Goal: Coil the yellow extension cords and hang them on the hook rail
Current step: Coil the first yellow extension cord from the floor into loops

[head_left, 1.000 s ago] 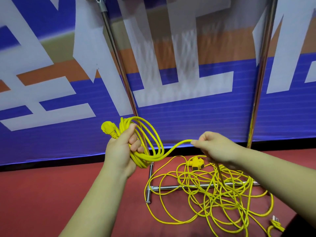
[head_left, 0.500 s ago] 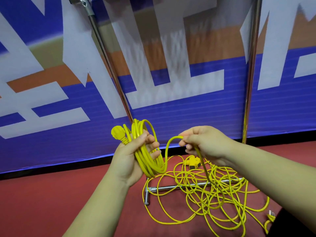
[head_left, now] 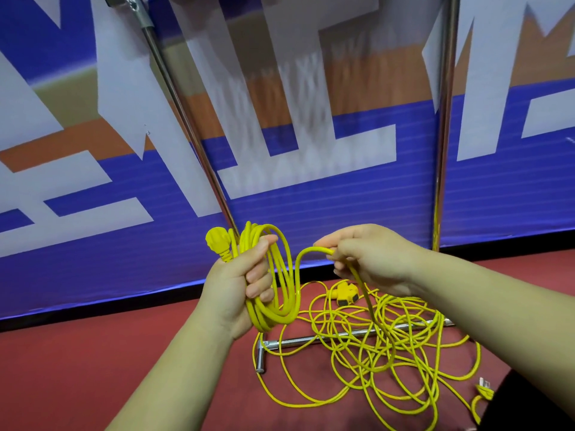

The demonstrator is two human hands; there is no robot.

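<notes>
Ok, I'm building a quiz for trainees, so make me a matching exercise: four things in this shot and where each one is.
Things: 1 coiled cord; 2 yellow plug; 3 socket block; 4 tangled cord.
Places: A on the red floor near the banner; B draped over the metal base bar; C gripped in the left hand; D jutting above the left hand.
Pairs: 1-C, 2-D, 3-A, 4-B.

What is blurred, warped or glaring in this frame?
Head view: the banner's middle lettering is smeared vertically; the left hand, the right hand and the yellow cord they grip are sharp; the left pole slants, probably wide-angle distortion; the right pole carries bright highlights; lighting is even, shadows faint.
</notes>
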